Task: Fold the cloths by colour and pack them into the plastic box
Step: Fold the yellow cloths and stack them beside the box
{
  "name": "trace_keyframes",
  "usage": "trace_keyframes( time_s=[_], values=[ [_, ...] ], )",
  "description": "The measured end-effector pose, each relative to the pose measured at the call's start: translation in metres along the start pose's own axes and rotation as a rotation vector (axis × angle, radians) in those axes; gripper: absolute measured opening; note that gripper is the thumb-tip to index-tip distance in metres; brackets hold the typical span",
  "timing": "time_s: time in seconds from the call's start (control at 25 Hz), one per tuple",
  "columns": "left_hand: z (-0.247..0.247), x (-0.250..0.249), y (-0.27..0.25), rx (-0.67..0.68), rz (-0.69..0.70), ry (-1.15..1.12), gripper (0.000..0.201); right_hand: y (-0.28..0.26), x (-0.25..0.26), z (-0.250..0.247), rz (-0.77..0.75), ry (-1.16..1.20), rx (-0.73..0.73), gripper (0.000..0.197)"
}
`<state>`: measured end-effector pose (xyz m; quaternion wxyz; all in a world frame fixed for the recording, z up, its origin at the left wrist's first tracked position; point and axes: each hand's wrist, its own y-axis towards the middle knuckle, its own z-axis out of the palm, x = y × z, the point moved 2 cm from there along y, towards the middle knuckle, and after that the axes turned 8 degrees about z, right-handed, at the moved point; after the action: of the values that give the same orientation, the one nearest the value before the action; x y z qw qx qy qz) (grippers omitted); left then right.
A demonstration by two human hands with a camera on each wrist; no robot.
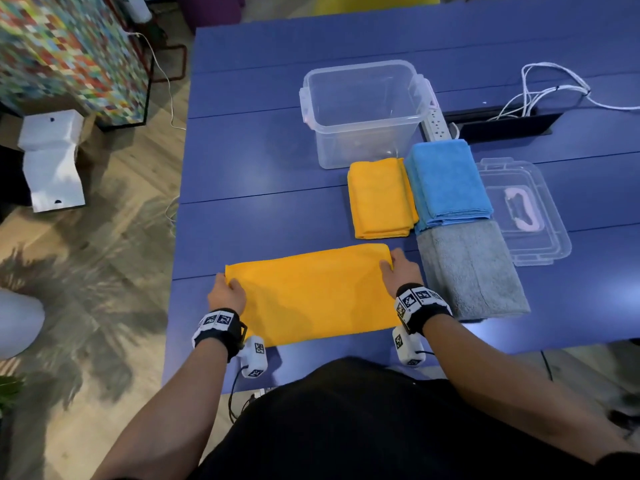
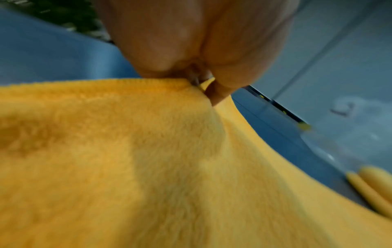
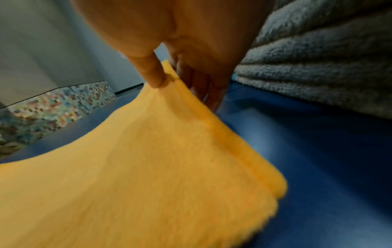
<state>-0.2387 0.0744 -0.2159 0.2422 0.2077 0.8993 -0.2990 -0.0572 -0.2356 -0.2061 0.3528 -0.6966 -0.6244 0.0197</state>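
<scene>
Head view: we are working at the near edge of the blue table [image 1: 263,161], with the spread orange cloth [image 1: 311,292] lying across it in front of us.
Left hand: our left hand [image 1: 227,294] is pinching the cloth's far left corner between thumb and curled fingers.
Right hand: our right hand [image 1: 400,270] is pinching the far right corner, which is lifting slightly off the table.
Step in hand: we judge that we are folding the second orange cloth; it is already doubled once.
Next move: we are likely needing another fold to match the folded orange cloth [image 1: 381,199].
Finished stacks: the folded blue cloths [image 1: 446,181] and grey cloth [image 1: 471,271] are sitting toward the right edge, the grey one just beside our right hand.
Plastic box [image 1: 363,112]: it is standing open and empty beyond the stacks; its lid [image 1: 526,209] is lying further right.
Open room: bare table is showing left of the box and along the left edge.
</scene>
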Motion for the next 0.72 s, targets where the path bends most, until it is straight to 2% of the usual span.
trace_keyframes(
  time_s=[0.16, 0.32, 0.44, 0.52, 0.6, 0.64, 0.72],
  values=[
    [0.004, -0.004, 0.003, -0.02, 0.021, 0.041, 0.041, 0.002, -0.003, 0.004, 0.121, -0.13, -0.019, 0.026],
    [0.002, 0.003, 0.005, -0.023, 0.083, 0.186, 0.043, 0.001, 0.001, 0.009, 0.152, -0.138, -0.053, 0.026],
    [-0.004, 0.006, 0.007, -0.075, 0.094, 0.187, 0.039, -0.003, 0.004, 0.01, 0.154, -0.103, -0.092, 0.025],
    [-0.005, 0.005, 0.002, -0.132, 0.081, 0.154, 0.044, -0.006, 0.007, 0.006, 0.074, -0.11, -0.213, 0.027],
    [-0.006, 0.004, -0.004, -0.139, 0.051, 0.222, 0.059, -0.008, 0.011, 0.007, -0.065, -0.159, -0.301, 0.028],
    [-0.003, 0.006, -0.006, -0.084, 0.031, 0.293, 0.068, -0.009, 0.012, 0.011, -0.122, -0.162, -0.251, 0.025],
    [0.001, 0.015, -0.007, 0.044, 0.032, 0.447, 0.08, -0.011, 0.012, 0.029, -0.213, -0.205, -0.037, 0.022]
  ],
)
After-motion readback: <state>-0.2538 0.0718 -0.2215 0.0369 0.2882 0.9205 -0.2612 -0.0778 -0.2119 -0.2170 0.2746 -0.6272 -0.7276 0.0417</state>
